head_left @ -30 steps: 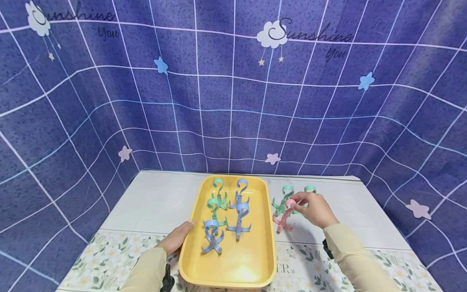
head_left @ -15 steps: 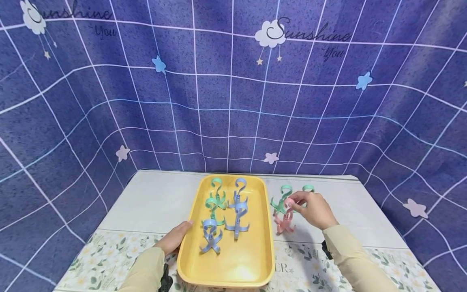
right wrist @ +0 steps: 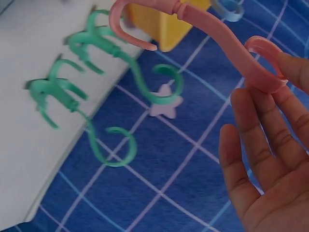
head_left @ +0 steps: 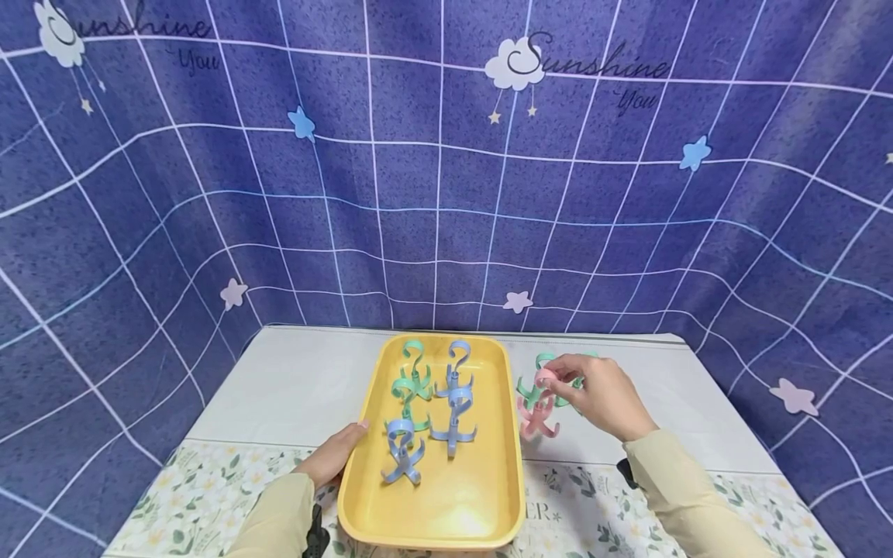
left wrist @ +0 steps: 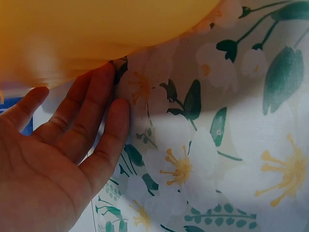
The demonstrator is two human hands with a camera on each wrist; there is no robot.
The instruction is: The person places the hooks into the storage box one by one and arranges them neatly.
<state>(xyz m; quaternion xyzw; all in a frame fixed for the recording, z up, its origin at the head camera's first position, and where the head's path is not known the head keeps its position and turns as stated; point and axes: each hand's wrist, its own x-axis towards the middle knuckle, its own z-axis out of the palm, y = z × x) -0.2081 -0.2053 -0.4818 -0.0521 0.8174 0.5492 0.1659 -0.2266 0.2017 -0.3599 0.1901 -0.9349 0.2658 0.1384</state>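
Note:
My right hand (head_left: 611, 397) pinches a pink multi-prong hanging hook (head_left: 537, 418) by its curled top, just right of the yellow tray (head_left: 488, 536). Seen from the right wrist, thumb and fingertips meet at the pink hook's (right wrist: 227, 38) curl, its prongs pointing away. Behind it stand two green hooks (right wrist: 53, 94), partly covered by the hand in the head view. My left hand (head_left: 335, 456) lies against the tray's left side, its thumb at the rim; in the left wrist view the nearly straight fingers (left wrist: 94, 104) touch the tray's outer wall (left wrist: 106, 29).
Inside the tray, toward the back and left, stand two green hooks (head_left: 415, 384) and three blue hooks (head_left: 453, 434). Below lies a white tabletop with a flower-printed cloth (head_left: 586, 511) in front. A blue grid-patterned curtain (head_left: 446, 170) encloses the back and sides.
My right hand has moved left and slightly up with the pink hook, which now sits closer to the tray's right rim. The left hand stays against the tray.

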